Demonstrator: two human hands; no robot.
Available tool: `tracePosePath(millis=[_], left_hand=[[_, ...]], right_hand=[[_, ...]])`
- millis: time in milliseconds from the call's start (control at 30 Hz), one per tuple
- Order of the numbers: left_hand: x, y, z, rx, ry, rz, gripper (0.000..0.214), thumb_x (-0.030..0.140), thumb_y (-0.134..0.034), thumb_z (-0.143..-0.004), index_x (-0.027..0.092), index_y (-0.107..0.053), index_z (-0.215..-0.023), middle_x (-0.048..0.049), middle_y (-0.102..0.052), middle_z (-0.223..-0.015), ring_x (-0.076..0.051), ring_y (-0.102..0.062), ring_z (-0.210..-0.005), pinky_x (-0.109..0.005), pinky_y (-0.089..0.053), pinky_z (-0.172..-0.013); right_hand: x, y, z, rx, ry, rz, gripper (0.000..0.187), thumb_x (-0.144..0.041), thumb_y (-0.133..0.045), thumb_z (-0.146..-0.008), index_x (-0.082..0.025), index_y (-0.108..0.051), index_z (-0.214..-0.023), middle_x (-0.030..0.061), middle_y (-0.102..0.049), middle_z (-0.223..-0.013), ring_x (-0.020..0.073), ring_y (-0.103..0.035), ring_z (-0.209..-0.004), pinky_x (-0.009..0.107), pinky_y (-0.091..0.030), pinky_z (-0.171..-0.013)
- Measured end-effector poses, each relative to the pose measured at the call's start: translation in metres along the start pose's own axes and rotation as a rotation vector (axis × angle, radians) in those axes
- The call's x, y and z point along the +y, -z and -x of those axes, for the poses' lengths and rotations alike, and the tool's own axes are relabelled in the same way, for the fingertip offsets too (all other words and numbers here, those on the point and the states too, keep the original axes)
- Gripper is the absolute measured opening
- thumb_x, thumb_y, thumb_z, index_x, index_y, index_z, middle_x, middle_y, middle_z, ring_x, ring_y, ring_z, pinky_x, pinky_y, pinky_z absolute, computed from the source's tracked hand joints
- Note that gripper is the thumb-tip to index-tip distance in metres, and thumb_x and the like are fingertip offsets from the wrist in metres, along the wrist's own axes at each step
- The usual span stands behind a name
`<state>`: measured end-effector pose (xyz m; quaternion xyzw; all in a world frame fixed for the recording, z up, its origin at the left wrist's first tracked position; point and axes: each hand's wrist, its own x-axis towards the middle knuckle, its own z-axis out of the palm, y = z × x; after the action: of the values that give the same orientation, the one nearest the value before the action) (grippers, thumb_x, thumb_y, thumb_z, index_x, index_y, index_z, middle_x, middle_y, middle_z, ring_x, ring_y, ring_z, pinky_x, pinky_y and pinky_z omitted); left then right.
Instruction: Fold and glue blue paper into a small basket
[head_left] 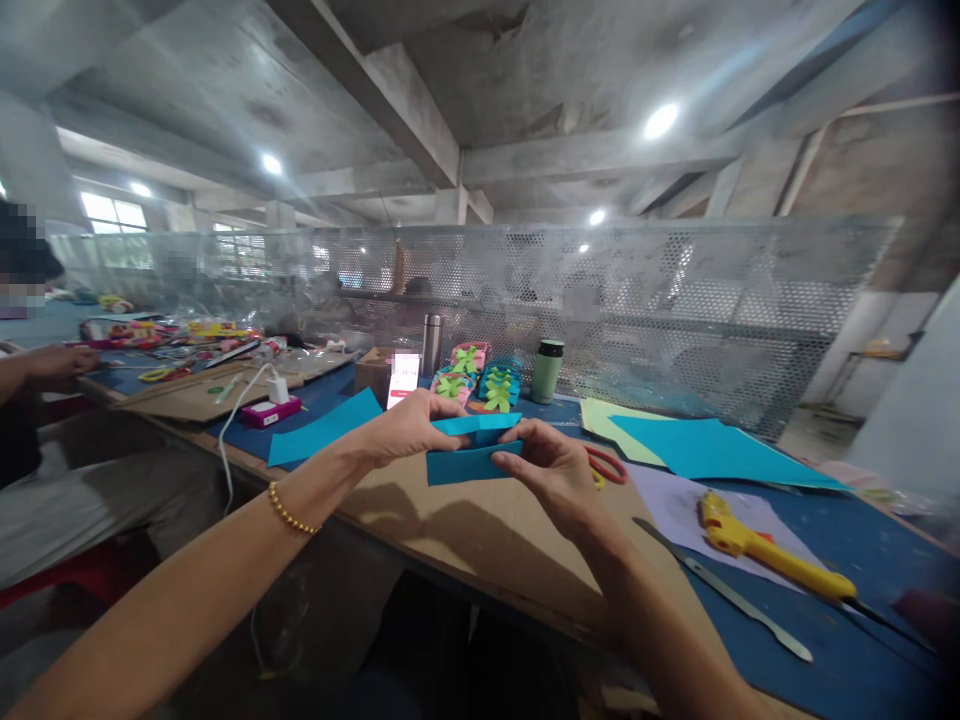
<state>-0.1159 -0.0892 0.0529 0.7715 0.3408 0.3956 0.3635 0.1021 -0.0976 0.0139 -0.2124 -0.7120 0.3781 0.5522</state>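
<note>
Between my two hands a folded piece of blue paper [474, 464] is held up over a brown cardboard sheet [495, 525]. My left hand [416, 425] grips its left end, thumb and fingers closed on the upper flap. At the right end, my right hand [551, 465] pinches the same paper between thumb and fingers. The paper shows an upper folded strip and a lower flat panel with a gap between them. Some of my left fingertips are hidden behind it. Just beyond my right hand lie scissors [606, 464] with red handles.
A yellow glue gun [772, 550] rests on lilac paper at right, near a metal blade tool [739, 595]. Blue sheets [705, 450] lie behind. Small paper baskets [499, 385], a green bottle [547, 370], a steel flask [433, 345] and a lit phone [404, 378] stand ahead. A person sits at left.
</note>
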Motion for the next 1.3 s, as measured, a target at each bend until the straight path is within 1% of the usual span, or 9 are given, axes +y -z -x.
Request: tracePosePath(millis=[133, 300, 367, 500, 633, 800, 967, 1133, 1300], left_hand=[[0.003, -0.003, 0.001, -0.014, 0.010, 0.056, 0.014, 0.028, -0.076, -0.071, 0.021, -0.078, -0.083, -0.0017, -0.070, -0.080, -0.017, -0.060, -0.083, -0.027, -0.045, -0.074], [0.007, -0.004, 0.003, -0.036, -0.005, 0.043, 0.015, 0.020, -0.071, -0.070, 0.020, -0.079, -0.083, -0.0002, -0.068, -0.075, -0.016, -0.058, -0.078, -0.027, -0.044, -0.073], [0.007, -0.003, 0.003, -0.041, 0.011, 0.047, 0.017, 0.017, -0.069, -0.069, 0.020, -0.078, -0.082, 0.0004, -0.066, -0.072, -0.015, -0.057, -0.075, -0.026, -0.043, -0.070], [0.003, -0.003, 0.003, -0.045, 0.049, 0.056, 0.017, 0.017, -0.067, -0.068, 0.019, -0.078, -0.080, 0.0009, -0.063, -0.069, -0.013, -0.052, -0.068, -0.025, -0.040, -0.065], [-0.003, -0.002, 0.001, -0.047, 0.067, 0.044, 0.017, 0.016, -0.068, -0.065, 0.017, -0.077, -0.080, 0.0008, -0.063, -0.071, -0.012, -0.049, -0.067, -0.025, -0.037, -0.063], [0.000, -0.002, 0.001, -0.021, 0.087, 0.070, 0.009, 0.020, -0.071, -0.066, 0.017, -0.076, -0.074, 0.0020, -0.060, -0.065, -0.011, -0.048, -0.063, -0.026, -0.038, -0.063], [0.006, -0.002, 0.003, -0.028, 0.085, 0.147, 0.004, 0.021, -0.077, -0.064, 0.018, -0.075, -0.065, 0.0020, -0.062, -0.064, -0.011, -0.050, -0.063, -0.028, -0.043, -0.068], [0.006, -0.002, 0.003, -0.028, 0.078, 0.148, 0.003, 0.017, -0.077, -0.063, 0.019, -0.077, -0.065, 0.0024, -0.062, -0.064, -0.012, -0.051, -0.065, -0.027, -0.043, -0.070], [0.009, -0.003, 0.003, -0.035, 0.099, 0.125, 0.004, 0.014, -0.075, -0.062, 0.019, -0.076, -0.063, 0.0031, -0.061, -0.062, -0.012, -0.051, -0.065, -0.027, -0.043, -0.071]], right_hand=[[0.002, 0.000, 0.000, 0.002, 0.049, 0.025, 0.024, -0.034, -0.081, -0.075, -0.024, -0.068, -0.092, 0.0026, -0.068, -0.092, 0.0178, -0.064, -0.081, 0.033, -0.056, -0.071], [0.001, 0.001, 0.003, -0.062, 0.187, 0.341, 0.011, -0.028, -0.070, -0.086, -0.025, -0.074, -0.096, 0.0038, -0.068, -0.093, 0.0200, -0.063, -0.089, 0.037, -0.052, -0.082], [0.001, 0.001, 0.004, -0.069, 0.221, 0.401, 0.014, -0.027, -0.069, -0.087, -0.027, -0.075, -0.099, 0.0040, -0.067, -0.095, 0.0206, -0.062, -0.092, 0.038, -0.052, -0.085], [0.002, 0.002, 0.004, -0.109, 0.213, 0.386, 0.021, -0.027, -0.068, -0.088, -0.031, -0.076, -0.107, 0.0044, -0.068, -0.108, 0.0224, -0.062, -0.103, 0.040, -0.052, -0.090], [0.001, 0.002, 0.002, -0.126, 0.216, 0.416, 0.026, -0.025, -0.067, -0.088, -0.035, -0.076, -0.109, 0.0037, -0.068, -0.110, 0.0223, -0.062, -0.102, 0.041, -0.051, -0.092], [-0.003, 0.001, 0.002, -0.101, 0.297, 0.466, 0.026, -0.023, -0.069, -0.086, -0.036, -0.077, -0.106, 0.0045, -0.064, -0.111, 0.0234, -0.059, -0.105, 0.041, -0.050, -0.092], [-0.005, -0.001, 0.004, -0.100, 0.312, 0.502, 0.015, -0.022, -0.067, -0.086, -0.031, -0.077, -0.092, 0.0043, -0.063, -0.108, 0.0218, -0.060, -0.096, 0.038, -0.052, -0.084], [-0.004, -0.002, 0.004, -0.092, 0.339, 0.539, 0.007, -0.024, -0.072, -0.084, -0.028, -0.075, -0.089, 0.0040, -0.063, -0.102, 0.0215, -0.060, -0.092, 0.038, -0.051, -0.083], [-0.004, -0.003, 0.003, -0.083, 0.409, 0.536, 0.004, -0.023, -0.074, -0.083, -0.023, -0.070, -0.084, 0.0049, -0.061, -0.099, 0.0211, -0.060, -0.095, 0.036, -0.051, -0.083]])
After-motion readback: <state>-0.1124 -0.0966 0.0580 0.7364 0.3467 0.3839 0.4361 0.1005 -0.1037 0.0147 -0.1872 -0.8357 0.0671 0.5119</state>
